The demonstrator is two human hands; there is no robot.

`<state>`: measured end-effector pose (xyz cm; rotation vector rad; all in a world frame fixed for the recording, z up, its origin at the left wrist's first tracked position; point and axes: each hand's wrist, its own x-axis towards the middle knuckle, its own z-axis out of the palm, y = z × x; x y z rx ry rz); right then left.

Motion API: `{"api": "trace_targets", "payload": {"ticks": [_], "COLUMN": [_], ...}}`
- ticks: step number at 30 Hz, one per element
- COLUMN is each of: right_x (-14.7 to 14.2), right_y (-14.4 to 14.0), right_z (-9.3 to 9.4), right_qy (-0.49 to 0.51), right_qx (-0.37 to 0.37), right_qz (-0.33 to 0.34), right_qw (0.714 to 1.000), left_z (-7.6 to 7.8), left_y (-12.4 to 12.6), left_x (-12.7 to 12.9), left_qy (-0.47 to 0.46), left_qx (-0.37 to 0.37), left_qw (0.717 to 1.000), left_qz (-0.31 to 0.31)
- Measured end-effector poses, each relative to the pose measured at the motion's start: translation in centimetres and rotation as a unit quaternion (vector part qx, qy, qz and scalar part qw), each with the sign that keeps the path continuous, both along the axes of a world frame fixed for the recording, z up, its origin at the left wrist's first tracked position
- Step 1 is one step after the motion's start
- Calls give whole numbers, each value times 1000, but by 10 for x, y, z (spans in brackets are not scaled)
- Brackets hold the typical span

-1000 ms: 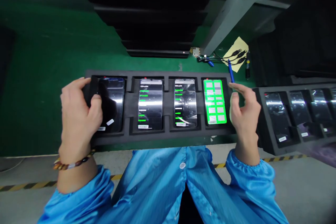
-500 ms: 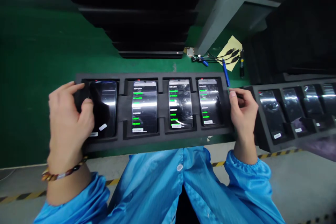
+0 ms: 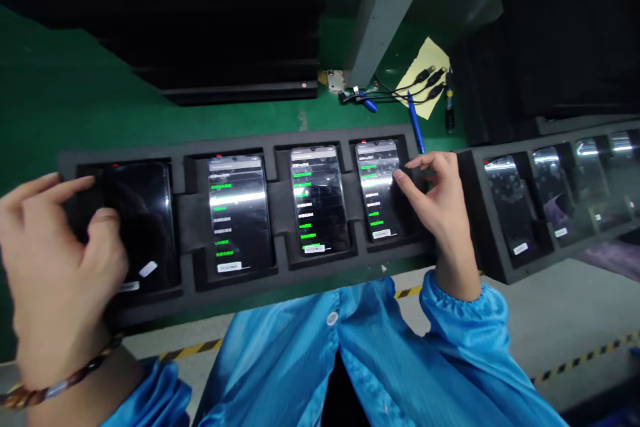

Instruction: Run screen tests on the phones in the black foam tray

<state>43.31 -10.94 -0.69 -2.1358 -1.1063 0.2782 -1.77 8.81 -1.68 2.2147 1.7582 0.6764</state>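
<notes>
A long dark foam tray lies before me with several phones in its slots. Its leftmost phone has a dark screen and a small loose-looking white label. The second phone, third phone and rightmost phone show lists with green and white text. My left hand grips the tray's left end, thumb and fingers bent around it. Over the rightmost phone's right edge is my right hand, its thumb and forefinger slightly apart; that phone lies flat in its slot.
To the right, a second foam tray holds several dark phones. Behind are a grey post, black cables on yellow paper, a blue pen and a screwdriver. Stacked black trays stand at the back left.
My right hand has moved from the tray's right end to the rightmost phone's right edge. The foam tray and my left hand appear farther left and nearer, as the view shifted.
</notes>
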Motion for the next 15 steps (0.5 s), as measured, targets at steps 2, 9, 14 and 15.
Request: {"api": "trace_targets", "payload": {"ticks": [2,9,14,15], "right_x": [2,2,0,-1], "right_y": [4,13,14,15], "right_z": [0,8,18,19], "right_qy": [4,-70,-166,-182], "right_qx": [-3,-44,-83,-91], "right_qz": [5,34,102,115], "right_qw": [1000,996,977,972], "left_z": [2,8,11,11], "left_y": [-2,-3,-4,-5], "left_x": [2,5,6,7], "left_qy": [1,18,16,15], "left_qx": [28,29,16,16], "left_qw": [999,998,999,999], "left_qz": [-31,-45,-46,-46]}}
